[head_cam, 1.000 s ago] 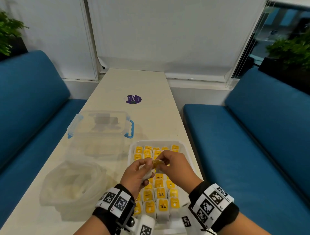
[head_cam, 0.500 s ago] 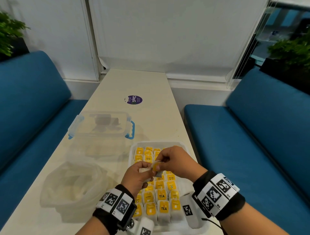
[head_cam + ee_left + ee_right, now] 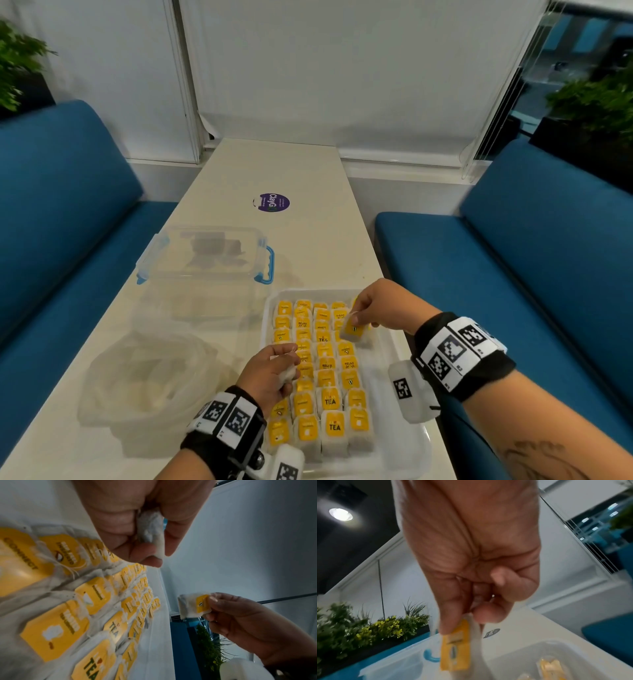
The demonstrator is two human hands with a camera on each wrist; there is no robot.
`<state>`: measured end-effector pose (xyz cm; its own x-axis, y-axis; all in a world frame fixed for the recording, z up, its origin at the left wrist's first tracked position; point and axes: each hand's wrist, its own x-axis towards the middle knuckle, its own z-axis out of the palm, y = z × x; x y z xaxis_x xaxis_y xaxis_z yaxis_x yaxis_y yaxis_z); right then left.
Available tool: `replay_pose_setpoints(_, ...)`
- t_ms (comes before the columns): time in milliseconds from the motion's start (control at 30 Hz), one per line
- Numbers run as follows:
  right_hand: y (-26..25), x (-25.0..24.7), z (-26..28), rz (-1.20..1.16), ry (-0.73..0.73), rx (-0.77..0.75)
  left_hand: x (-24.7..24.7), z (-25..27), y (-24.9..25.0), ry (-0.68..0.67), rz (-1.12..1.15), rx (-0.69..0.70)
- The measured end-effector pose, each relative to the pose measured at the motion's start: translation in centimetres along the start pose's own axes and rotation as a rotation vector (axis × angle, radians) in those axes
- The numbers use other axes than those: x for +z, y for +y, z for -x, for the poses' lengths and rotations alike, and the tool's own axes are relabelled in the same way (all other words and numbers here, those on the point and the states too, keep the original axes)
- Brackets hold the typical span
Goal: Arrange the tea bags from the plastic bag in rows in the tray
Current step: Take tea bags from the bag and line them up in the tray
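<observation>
A white tray (image 3: 406, 346) near the table's front right holds several rows of yellow-tagged tea bags (image 3: 325, 377). My right hand (image 3: 368, 313) pinches one yellow-tagged tea bag (image 3: 352, 330) between thumb and fingers, just above the tray's far right part; the same tea bag (image 3: 455, 647) hangs from the fingers in the right wrist view. My left hand (image 3: 277, 368) hovers over the tray's left rows with fingers curled round another white tea bag (image 3: 151, 532). The crumpled clear plastic bag (image 3: 144, 377) lies left of the tray.
A clear lidded box with blue clips (image 3: 209, 255) stands behind the bag. A purple round sticker (image 3: 273, 202) marks the table farther back. Blue sofas (image 3: 513, 274) flank the narrow table on both sides. The tray's right rim lies near the table's right edge.
The hands, which were together over the tray's middle, have parted. The right hand carried one tea bag right and away; the left hand drew back toward me with the other bag.
</observation>
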<state>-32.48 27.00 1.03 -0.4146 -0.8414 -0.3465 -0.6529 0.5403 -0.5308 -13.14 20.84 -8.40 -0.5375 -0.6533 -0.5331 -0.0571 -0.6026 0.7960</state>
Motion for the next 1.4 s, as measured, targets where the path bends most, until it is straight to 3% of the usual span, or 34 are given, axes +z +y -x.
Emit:
replay_pose_setpoints(200,0.3,0.1,-1.6,0.465,-0.075,0.010,-0.1,0.0,0.0,-0.004,0.003,-0.002)
replay_pose_setpoints(333,1.6,1.7,-2.9,0.716,-0.357,0.086,-0.2,0.0,-0.1,-0.006,0.018,-0.005)
replay_pose_setpoints(433,1.8,2.5,-4.0,0.694,-0.499,0.171,-0.3,0.0,0.0,-0.010,0.020,-0.007)
replay_pose_setpoints(500,2.6,3.0,-5.4,0.764,-0.516,0.155,-0.3,0.1,0.0,-0.012,0.021,-0.013)
replay_pose_setpoints(600,5.2,4.3,-8.8,0.880,-0.388,0.152,-0.3,0.2,0.1,-0.015,0.023,-0.016)
replay_pose_setpoints(800,6.5,4.7,-11.4,0.770,-0.243,0.217,-0.6,0.1,0.0,-0.026,0.036,-0.017)
replay_pose_setpoints(900,7.8,5.3,-13.0,0.715,-0.254,0.239,-0.7,0.0,-0.1,-0.034,0.032,-0.015)
replay_pose_setpoints(1067,4.0,3.8,-10.0,0.662,-0.197,0.213,-0.7,-0.3,-0.2,-0.046,0.068,-0.034)
replay_pose_setpoints(1133,2.6,2.5,-8.7,0.593,-0.100,0.206,-0.7,-0.4,0.0,-0.037,0.093,-0.072)
replay_pose_setpoints(1200,1.3,1.1,-7.5,0.535,0.061,0.120,-0.8,-0.5,0.1,-0.025,0.124,-0.093)
replay_pose_setpoints(1267,0.8,0.3,-5.9,0.421,0.133,0.043,-0.8,-0.6,0.2,-0.015,0.128,-0.083)
replay_pose_setpoints(1400,-1.3,1.4,-2.0,0.169,-0.055,-0.095,0.0,-0.6,0.6,-0.028,0.062,-0.049)
